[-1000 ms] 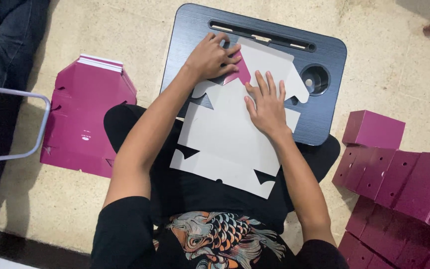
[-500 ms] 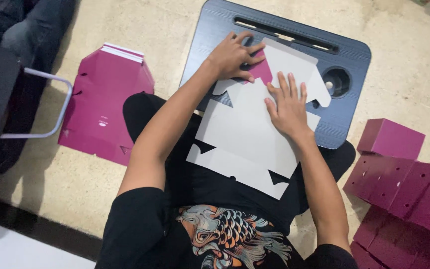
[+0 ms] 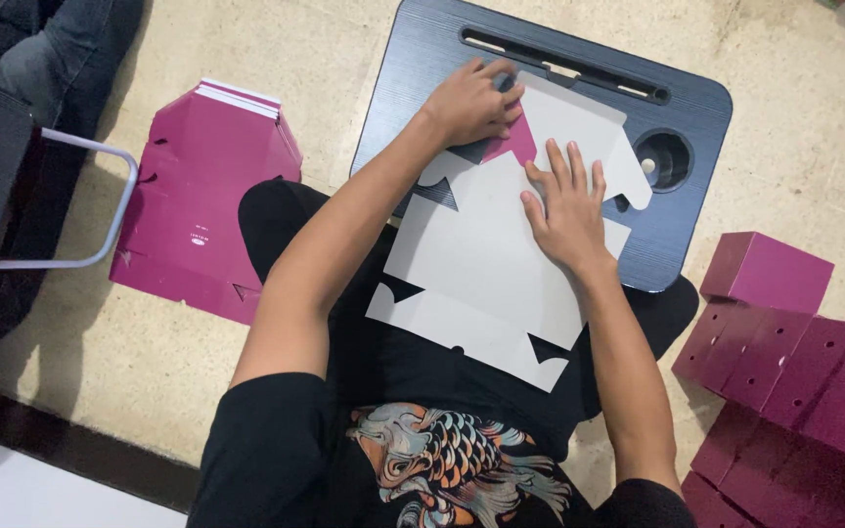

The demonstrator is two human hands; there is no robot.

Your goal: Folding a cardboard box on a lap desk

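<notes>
A flat die-cut cardboard box blank (image 3: 486, 259), white side up, lies across a dark lap desk (image 3: 422, 73) and my lap. My left hand (image 3: 469, 101) presses down a small flap folded over at the blank's far end, and the flap's magenta side (image 3: 515, 144) shows. My right hand (image 3: 569, 205) lies flat with fingers spread on the white panel just beside that fold. Neither hand lifts the blank off the desk.
A stack of flat magenta box blanks (image 3: 198, 200) lies on the floor at my left. Several folded magenta boxes (image 3: 784, 332) are piled at my right. A chair with a white metal frame (image 3: 80, 200) and someone's legs in jeans (image 3: 41, 39) are at the far left.
Both hands stay pressed on the blank. The left hand has closed down further on the folded flap. The camera has shifted, so the scene sits more to the right.
</notes>
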